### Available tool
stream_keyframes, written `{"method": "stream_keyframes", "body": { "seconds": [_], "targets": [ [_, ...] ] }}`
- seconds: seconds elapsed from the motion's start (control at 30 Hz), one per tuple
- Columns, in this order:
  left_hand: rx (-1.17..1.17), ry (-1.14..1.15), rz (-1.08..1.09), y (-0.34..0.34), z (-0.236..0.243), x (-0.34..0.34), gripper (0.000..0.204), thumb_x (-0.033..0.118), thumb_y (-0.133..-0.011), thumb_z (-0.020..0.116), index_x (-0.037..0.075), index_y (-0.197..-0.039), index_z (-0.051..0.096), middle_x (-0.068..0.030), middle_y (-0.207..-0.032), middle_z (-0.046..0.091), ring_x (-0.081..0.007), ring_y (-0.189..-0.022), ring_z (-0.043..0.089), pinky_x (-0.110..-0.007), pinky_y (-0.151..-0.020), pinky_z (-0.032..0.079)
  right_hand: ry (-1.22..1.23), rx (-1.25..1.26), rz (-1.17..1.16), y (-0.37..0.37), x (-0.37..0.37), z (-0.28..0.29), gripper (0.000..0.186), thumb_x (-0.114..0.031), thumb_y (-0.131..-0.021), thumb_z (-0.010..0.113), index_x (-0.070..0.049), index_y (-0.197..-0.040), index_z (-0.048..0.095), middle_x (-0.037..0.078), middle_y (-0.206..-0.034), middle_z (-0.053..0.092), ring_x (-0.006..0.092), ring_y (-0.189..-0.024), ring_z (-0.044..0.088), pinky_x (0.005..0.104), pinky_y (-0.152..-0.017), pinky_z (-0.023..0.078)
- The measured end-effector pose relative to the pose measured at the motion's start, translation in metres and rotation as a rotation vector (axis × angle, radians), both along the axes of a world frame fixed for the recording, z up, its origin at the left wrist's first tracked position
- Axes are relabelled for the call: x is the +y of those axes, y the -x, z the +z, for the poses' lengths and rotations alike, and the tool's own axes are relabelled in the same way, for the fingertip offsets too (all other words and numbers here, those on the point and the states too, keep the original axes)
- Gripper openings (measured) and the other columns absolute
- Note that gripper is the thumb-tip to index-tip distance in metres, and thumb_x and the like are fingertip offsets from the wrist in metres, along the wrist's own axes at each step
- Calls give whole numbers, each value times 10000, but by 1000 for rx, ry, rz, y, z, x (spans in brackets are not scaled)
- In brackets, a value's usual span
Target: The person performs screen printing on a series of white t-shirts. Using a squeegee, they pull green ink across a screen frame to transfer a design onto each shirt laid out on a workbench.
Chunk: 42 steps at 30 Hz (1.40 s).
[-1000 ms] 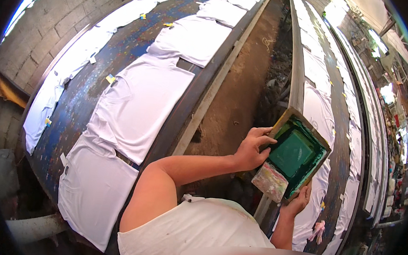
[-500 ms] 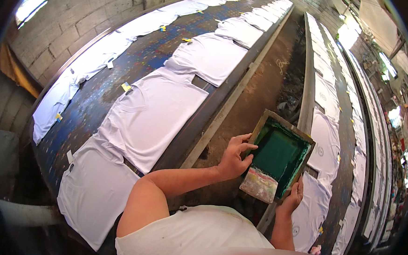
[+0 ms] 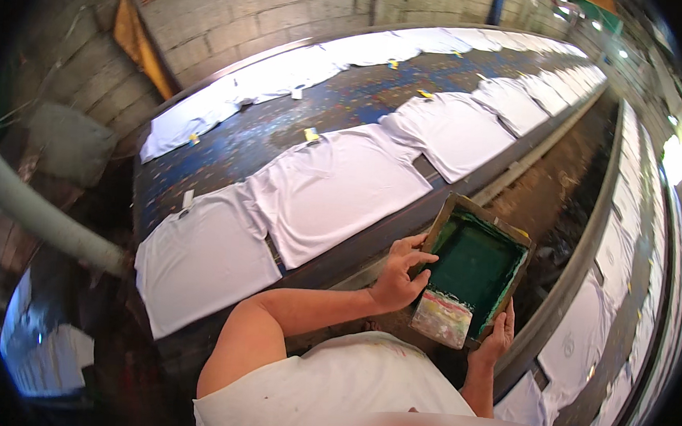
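Note:
Between my hands is a screen printing frame with wooden sides and dark green ink over its inside. A flat paint-stained block, which looks like a squeegee, rests at its near left end. My left hand grips the left side, with some fingers reaching over the rim toward the ink. On the lower right side, my right hand is closed round the edge, its fingers partly hidden beneath. The frame is held up in front of me, tilted, apart from the tables. White T-shirts lie flat in a row on the table to the left.
The long dark table carries two rows of shirts, several with small yellow tags. A second table of printed shirts runs along the right, across a narrow aisle. A pale pipe and block wall stand left.
My view has swung to the left, so the tables appear shifted right and turned. Both hands keep the same hold on the screen printing frame, and the block stays at its near end.

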<state>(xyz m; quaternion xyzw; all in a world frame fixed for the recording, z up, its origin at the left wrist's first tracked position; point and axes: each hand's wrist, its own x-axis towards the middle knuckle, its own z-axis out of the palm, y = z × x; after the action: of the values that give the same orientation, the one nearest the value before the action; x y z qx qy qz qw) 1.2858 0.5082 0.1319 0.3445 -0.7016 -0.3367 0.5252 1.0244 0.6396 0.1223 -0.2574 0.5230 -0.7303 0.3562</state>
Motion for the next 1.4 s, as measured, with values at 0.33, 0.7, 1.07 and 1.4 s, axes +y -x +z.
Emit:
{"method": "stream_keyframes", "body": {
  "seconds": [0.33,0.7,1.07,1.4],
  "targets": [
    [-126,47,468,-55,24,30,327,37,-925,791,87,-1247,817,-255,-1567,601,-414,-1457,554,-496,-1254,395,25,-58,432,-17,-109,-22,484,-147,-1199,559,50,-1642,553,146,-1552,673,208,-1353,676,377,-1180,519],
    [-126,-60,864,-174,17,122,364,-57,-906,794,54,-1253,801,-244,-1579,600,-395,-1450,578,-474,-1220,451,-38,-145,869,-157,-128,-24,465,-138,-1175,613,38,-1606,595,144,-1494,714,199,-1302,715,374,-1114,587],
    [61,-103,854,-313,-8,168,326,-43,-899,783,56,-1208,818,-234,-1551,627,-404,-1442,582,-488,-1221,451,-146,129,737,-297,-71,-2,430,-156,-1194,579,29,-1579,634,121,-1481,728,175,-1289,711,329,-1124,559],
    [54,-174,890,-366,-39,171,325,-47,-916,789,56,-1224,808,-223,-1572,620,-384,-1465,581,-474,-1194,491,-281,212,765,-349,-72,-20,435,-159,-1197,585,32,-1586,625,113,-1471,727,168,-1280,705,330,-1129,549]
  ]
}}
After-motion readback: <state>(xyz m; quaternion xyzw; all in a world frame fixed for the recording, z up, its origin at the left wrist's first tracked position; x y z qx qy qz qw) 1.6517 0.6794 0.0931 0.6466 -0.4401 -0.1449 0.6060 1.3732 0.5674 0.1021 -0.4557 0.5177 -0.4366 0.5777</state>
